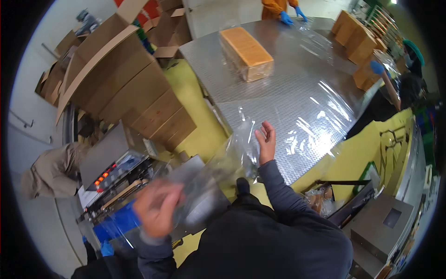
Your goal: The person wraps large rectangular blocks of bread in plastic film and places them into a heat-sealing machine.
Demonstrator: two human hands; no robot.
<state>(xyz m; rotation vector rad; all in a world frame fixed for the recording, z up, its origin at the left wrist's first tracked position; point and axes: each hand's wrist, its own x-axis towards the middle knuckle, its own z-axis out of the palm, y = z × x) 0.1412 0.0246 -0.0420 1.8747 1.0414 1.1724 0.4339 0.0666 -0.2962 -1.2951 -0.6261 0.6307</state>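
Observation:
My left hand (pixel 160 207) is low on the left over a machine bench, smeared by motion, so its grip cannot be made out. My right hand (pixel 266 143) is raised at the table's near edge, thumb and fingers apart and slightly curled. A crumpled clear plastic bag (pixel 242 145) hangs just left of the right hand, and its film spreads back toward my left hand. Farther off on the patterned metal table (pixel 283 95) lies a long golden-brown loaf of bread (pixel 246 49) in clear plastic, out of reach of both hands.
Left stand a tall open cardboard box (pixel 134 88) and a metal machine (pixel 114 158) with lit red displays. More loaves (pixel 355 39) line the table's far right. Blue-gloved co-workers are at the far edge, right and lower left. A dark bin (pixel 344 200) stands lower right.

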